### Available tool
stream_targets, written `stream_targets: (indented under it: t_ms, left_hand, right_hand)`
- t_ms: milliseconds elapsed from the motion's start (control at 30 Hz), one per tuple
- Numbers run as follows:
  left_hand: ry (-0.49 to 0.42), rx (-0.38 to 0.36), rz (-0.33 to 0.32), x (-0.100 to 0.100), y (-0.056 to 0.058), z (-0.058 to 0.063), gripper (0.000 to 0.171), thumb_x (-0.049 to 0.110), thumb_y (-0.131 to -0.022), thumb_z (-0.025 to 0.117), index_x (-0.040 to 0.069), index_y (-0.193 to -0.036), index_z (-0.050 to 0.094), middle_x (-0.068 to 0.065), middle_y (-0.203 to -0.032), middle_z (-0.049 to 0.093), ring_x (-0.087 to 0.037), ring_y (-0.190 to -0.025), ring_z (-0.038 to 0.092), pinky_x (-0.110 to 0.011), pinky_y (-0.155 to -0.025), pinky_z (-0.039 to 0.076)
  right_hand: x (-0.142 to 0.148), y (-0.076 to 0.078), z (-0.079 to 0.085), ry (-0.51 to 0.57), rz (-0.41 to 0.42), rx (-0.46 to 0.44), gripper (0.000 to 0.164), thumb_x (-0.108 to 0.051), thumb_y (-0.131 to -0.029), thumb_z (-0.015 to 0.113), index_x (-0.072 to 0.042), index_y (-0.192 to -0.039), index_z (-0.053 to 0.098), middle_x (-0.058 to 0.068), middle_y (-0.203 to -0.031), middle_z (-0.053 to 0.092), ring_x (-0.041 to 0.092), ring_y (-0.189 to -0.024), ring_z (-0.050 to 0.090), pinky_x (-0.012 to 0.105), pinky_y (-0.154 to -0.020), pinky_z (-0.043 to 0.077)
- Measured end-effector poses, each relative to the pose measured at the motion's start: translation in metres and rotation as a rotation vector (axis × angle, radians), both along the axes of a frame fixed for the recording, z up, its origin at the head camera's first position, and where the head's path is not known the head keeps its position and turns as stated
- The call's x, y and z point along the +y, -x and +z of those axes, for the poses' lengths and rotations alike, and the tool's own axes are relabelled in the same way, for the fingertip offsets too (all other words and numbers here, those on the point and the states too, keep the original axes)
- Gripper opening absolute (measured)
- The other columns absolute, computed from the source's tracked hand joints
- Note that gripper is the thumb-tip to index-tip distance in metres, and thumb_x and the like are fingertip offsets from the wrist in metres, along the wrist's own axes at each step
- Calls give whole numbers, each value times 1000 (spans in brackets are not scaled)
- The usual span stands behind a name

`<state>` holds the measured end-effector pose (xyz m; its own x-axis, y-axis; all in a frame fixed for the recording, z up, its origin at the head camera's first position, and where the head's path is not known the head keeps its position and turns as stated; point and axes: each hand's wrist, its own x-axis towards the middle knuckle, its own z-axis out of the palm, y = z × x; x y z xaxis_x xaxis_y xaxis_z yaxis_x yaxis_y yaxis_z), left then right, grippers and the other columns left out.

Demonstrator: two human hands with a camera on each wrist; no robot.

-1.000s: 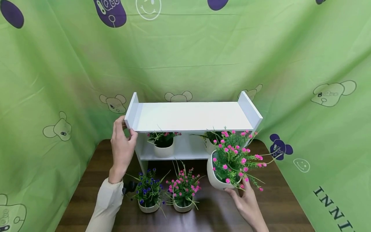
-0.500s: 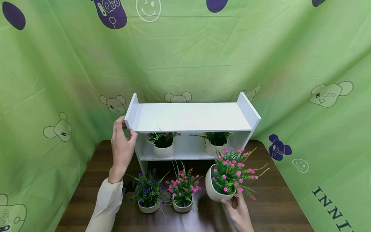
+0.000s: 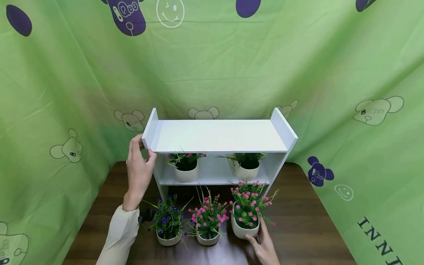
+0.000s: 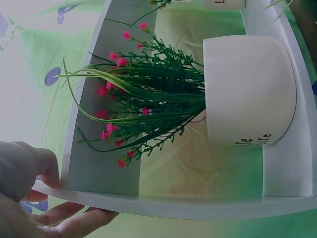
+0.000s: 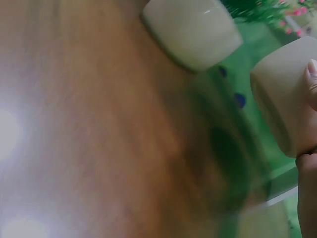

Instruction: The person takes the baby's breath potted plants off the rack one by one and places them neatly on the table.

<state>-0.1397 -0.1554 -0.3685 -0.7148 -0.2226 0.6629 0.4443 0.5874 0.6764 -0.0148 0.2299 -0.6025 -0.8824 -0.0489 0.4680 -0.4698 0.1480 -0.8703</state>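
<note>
My left hand point(image 3: 139, 167) grips the left side panel of the white two-tier shelf point(image 3: 215, 136), thumb in front and fingers around the outer edge. In the left wrist view, thumb and fingers lie on either side of the panel's edge. My right hand point(image 3: 263, 244) holds a potted plant with pink flowers point(image 3: 244, 229) by the lower right of its white pot. This pot is nearly upright, to the right of another pink-flowered pot point(image 3: 208, 239). In the right wrist view, the held pot's base point(image 5: 277, 109) shows tilted above the table, with thumb and fingers at its side.
A blue-flowered pot point(image 3: 169, 240) stands at the left on the brown wooden table point(image 3: 298, 221). Two more potted plants sit on the shelf's lower tier, one left point(image 3: 187, 173) and one right point(image 3: 245, 171). Green printed cloth point(image 3: 212, 73) hangs behind and at both sides.
My right hand has brought the pink-flowered plant down and to the left, away from the shelf front and into line with the other two pots. My left hand has stayed on the shelf.
</note>
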Motion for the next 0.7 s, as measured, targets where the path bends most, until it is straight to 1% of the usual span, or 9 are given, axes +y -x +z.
stream_targets:
  t_ms: [33, 67, 133, 267, 400, 467, 533, 633, 700]
  left_hand:
    - [1, -1, -2, 0, 0, 0, 48, -12, -97, 56, -1, -143, 45, -31, -127, 56, -48, -105, 66, -59, -70, 64]
    - [2, -2, -1, 0, 0, -1, 48, -12, -97, 56, -1, -143, 44, -31, -127, 56, -48, -106, 66, -59, -70, 64]
    - [2, -2, -3, 0, -1, 0, 49, -12, -97, 56, -1, -143, 44, -32, -127, 56, -48, -107, 65, -59, -70, 64]
    - [2, -5, 1, 0, 0, 0, 49, -13, -97, 56, -1, -143, 44, -32, -127, 56, -48, -106, 65, -60, -70, 64]
    - [3, -7, 3, 0, 0, -1, 49, -13, -97, 56, -1, -143, 44, -31, -127, 56, -48, -105, 65, -59, -70, 64]
    - [3, -5, 1, 0, 0, -1, 49, -14, -96, 56, -1, -143, 44, -31, -126, 56, -48, -104, 65, -59, -71, 64]
    - [4, -3, -1, -1, 0, 0, 49, -14, -96, 56, -1, -143, 44, -31, -126, 56, -48, -105, 65, -59, -71, 64]
    - [5, -2, 0, -1, -1, 1, 49, -13, -97, 56, -1, -143, 44, -31, -127, 56, -47, -106, 65, -58, -71, 64]
    - [4, -2, -2, 0, -1, 0, 48, -13, -97, 56, -1, -143, 44, -31, -127, 56, -47, -107, 65, -59, -70, 64]
  right_hand:
    - [0, 0, -4, -14, -15, -11, 84, 26, -86, 65, 28, -151, 12, 54, -154, 18, -16, -143, 26, 5, -110, 28]
    - [0, 0, -8, -32, -30, -19, 84, 25, -86, 67, 27, -152, 15, 62, -145, 15, -15, -143, 26, 5, -110, 27]
    - [2, 1, -15, -44, -48, -23, 83, 23, -85, 69, 26, -151, 19, 61, -145, 19, -15, -144, 27, 5, -111, 27]
    - [7, 4, -25, -45, -55, -16, 82, 25, -83, 70, 27, -150, 22, 60, -146, 18, -15, -144, 27, 5, -113, 26]
    - [12, 3, -29, -57, -50, -39, 84, 24, -83, 71, 31, -148, 19, 62, -144, 15, -20, -141, 25, 3, -111, 25]
    - [14, 3, -29, -63, -56, -63, 84, 22, -82, 73, 32, -147, 20, 62, -144, 18, -21, -137, 27, 3, -109, 27]
    - [16, 3, -29, -74, -68, -74, 85, 22, -80, 75, 33, -145, 23, 60, -142, 25, -20, -134, 32, 3, -107, 29]
    - [20, 5, -28, -82, -81, -68, 85, 22, -75, 79, 32, -144, 29, 52, -143, 36, -16, -130, 39, 5, -105, 34]
    - [25, 5, -27, -79, -70, -57, 84, 23, -74, 80, 31, -143, 32, 32, -151, 46, -14, -130, 43, 7, -105, 37]
